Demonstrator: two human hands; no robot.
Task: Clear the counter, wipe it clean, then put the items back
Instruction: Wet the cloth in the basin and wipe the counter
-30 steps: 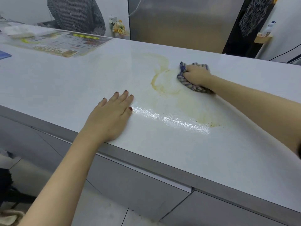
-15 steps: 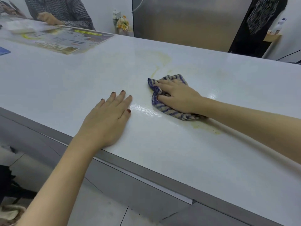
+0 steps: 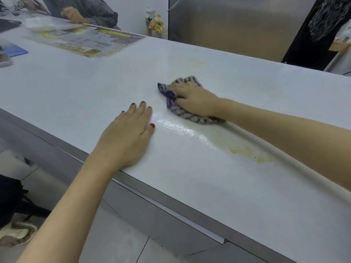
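Note:
My right hand [image 3: 193, 98] presses a crumpled blue-and-beige striped cloth [image 3: 171, 96] onto the white counter [image 3: 76, 88], its fingers bent over the bunched fabric. My left hand [image 3: 129, 133] lies flat on the counter near the front edge, fingers straight and together, just left of a wet glossy streak [image 3: 178, 128]. A yellowish stain with dark specks [image 3: 248, 153] sits on the counter under my right forearm. A faint yellow smear [image 3: 190, 61] shows beyond the cloth.
A laminated printed sheet [image 3: 85, 40] lies at the far left, with a blue card [image 3: 14, 50] near it. Another person's hand [image 3: 73, 15] rests on the counter's far side. A small flower ornament [image 3: 155, 23] stands beside a steel panel [image 3: 237, 25]. A dark bag [image 3: 11, 198] sits on the floor.
My right hand has drawn the cloth from the far part of the stain toward me and leftward; the yellow ring there is mostly gone. My left hand has stayed flat in place.

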